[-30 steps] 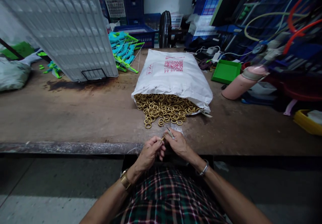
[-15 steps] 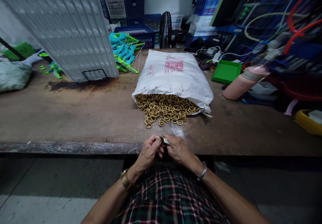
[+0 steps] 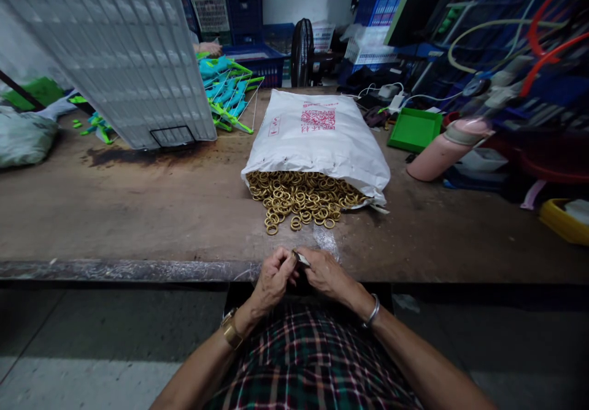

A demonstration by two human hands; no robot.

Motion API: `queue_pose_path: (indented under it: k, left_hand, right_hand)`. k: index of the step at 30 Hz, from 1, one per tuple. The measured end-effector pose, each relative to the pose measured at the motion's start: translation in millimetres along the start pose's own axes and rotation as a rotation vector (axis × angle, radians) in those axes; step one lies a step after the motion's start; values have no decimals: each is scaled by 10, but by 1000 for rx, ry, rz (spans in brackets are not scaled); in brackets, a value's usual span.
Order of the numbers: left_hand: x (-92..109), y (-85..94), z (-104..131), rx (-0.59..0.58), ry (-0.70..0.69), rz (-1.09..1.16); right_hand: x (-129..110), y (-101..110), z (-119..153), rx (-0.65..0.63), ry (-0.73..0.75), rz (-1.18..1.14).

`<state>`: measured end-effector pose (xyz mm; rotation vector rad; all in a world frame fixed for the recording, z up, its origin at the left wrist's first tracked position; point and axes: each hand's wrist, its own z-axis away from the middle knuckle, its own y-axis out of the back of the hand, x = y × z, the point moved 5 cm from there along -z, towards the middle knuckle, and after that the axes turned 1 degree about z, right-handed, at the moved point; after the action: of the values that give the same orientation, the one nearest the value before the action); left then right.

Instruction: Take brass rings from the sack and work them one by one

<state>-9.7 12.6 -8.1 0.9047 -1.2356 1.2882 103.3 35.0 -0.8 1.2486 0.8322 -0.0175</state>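
At the table's front edge my left hand (image 3: pixel 274 278) and my right hand (image 3: pixel 327 275) meet, fingertips almost touching. My right hand is closed on a small flat pale tool, blade-like (image 3: pixel 302 259), whose tip points at my left fingers. My left thumb and fingers are pinched together; what lies between them is too small and hidden to name. Just beyond my hands, gold-coloured rings (image 3: pixel 304 201) spill from the mouth of a white woven sack (image 3: pixel 317 134) lying on the wooden table (image 3: pixel 138 213).
A ribbed translucent panel (image 3: pixel 138 60) leans at the left, with teal and green plastic pieces (image 3: pixel 230 94) behind it. Another person's hand (image 3: pixel 209 48) shows beyond it. Right of the sack are a green tray (image 3: pixel 415 130), a pink bottle (image 3: pixel 444 152) and a yellow container (image 3: pixel 564 223).
My left hand and wrist have turned slightly, and the pale tool has shifted a little between my fingers. Another person's hand has come into view behind the panel. The sack and rings stay put.
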Motion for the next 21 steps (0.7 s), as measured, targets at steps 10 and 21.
queue_pose_path:
  k: [10, 21]
  left_hand:
    - [248, -210, 220, -197, 41, 98]
    - [19, -13, 84, -4, 276, 675]
  right_hand:
    - [173, 137, -197, 106, -210, 254]
    - [165, 202, -546, 242, -192, 249]
